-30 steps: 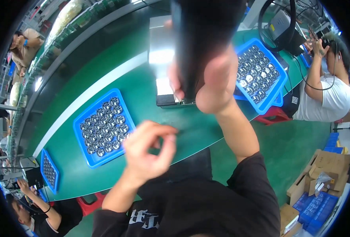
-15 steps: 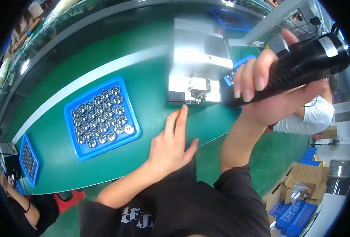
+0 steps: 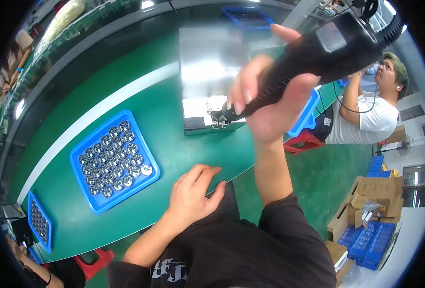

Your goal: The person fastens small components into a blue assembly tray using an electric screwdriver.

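My right hand [image 3: 275, 103] is wrapped round a black electric screwdriver [image 3: 335, 45], held at a slant with its corded end up to the right. Its nose reaches down to the front of a silver metal box [image 3: 207, 67] that looks like a screw feeder; the hand and tool hide whether the bit touches. Over the table's near edge, my left hand [image 3: 191, 194] holds nothing, fingers loosely bent and thumb apart. Left of it lies a blue tray [image 3: 97, 204] with several round, silver-and-dark parts [image 3: 119, 161] in rows.
A smaller blue tray [image 3: 42, 245] of parts sits at the far left of the green table [image 3: 167, 144]. Another blue tray [image 3: 248, 14] is at the back. To the right, a person in a white shirt [image 3: 378, 117] sits beside blue trays [image 3: 306, 120]. Cardboard boxes [image 3: 373, 192] stand on the floor.
My right hand has brought the screwdriver left and its nose to the metal box's front. My left hand has drawn back from the box toward the table edge. The view has shifted somewhat.
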Tool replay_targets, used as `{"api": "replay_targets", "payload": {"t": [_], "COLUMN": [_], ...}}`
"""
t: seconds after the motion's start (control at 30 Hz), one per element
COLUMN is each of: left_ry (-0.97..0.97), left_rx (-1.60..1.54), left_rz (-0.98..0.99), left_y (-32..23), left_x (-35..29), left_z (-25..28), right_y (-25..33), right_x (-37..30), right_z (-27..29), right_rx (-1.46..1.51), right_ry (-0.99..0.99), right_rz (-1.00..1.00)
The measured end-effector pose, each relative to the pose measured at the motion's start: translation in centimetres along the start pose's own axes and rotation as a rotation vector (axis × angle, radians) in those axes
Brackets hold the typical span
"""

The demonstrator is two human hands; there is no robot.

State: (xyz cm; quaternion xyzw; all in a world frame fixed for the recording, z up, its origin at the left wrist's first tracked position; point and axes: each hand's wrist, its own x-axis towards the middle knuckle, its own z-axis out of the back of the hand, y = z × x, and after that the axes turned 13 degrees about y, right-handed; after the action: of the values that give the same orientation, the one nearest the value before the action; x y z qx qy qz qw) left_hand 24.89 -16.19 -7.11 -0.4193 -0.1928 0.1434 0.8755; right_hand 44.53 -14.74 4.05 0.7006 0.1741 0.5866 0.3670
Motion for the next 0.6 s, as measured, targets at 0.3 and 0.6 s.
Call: {"api": "replay_targets", "payload": {"t": [0.3, 0.6], "left_ry": [0.005, -0.011], "left_rx": [-0.011, -0.029], "left_rz": [-0.021, -0.033], "left_y": [0.3, 0.2], "left_x": [0.0, -0.2], "left_z": [0.2, 0.0], "right_y": [0.8, -1.0], "right_x": [0.1, 0.7], "right_z": [0.0, -0.4], "right_rx": [-0.031, -0.13], "right_ry": [0.063, 0.011], "right_rz": [-0.141, 0.032]}}
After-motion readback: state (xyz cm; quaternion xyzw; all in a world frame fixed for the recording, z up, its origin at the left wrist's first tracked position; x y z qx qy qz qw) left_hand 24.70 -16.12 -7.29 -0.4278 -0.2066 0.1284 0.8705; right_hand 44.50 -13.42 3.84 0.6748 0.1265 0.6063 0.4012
